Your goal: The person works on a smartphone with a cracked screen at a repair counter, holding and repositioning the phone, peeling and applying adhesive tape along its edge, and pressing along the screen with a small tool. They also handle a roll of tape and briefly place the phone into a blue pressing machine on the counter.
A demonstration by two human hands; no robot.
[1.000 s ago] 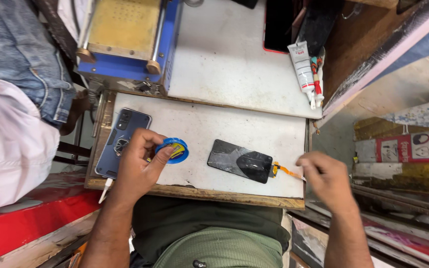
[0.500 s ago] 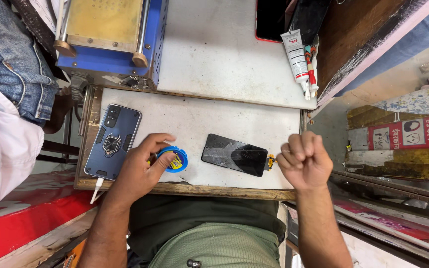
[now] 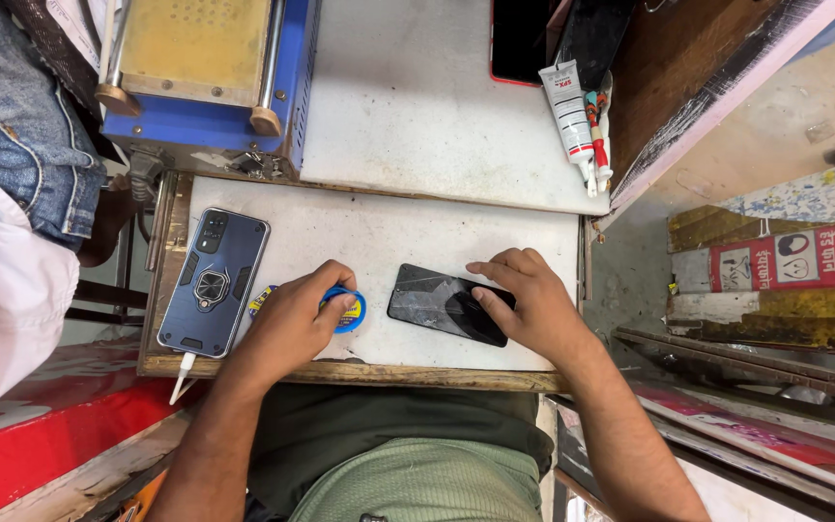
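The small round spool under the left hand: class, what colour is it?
Blue, with a yellow centre: the spool, seen in the head view.

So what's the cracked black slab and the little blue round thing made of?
The slab under the right hand looks like glossy glass: it shines and shows fine crack lines. The blue round thing in the left hand looks like smooth plastic, though that's less sure.

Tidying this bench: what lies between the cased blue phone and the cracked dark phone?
In the head view, the left hand gripping a small blue round tin; otherwise bare white board.
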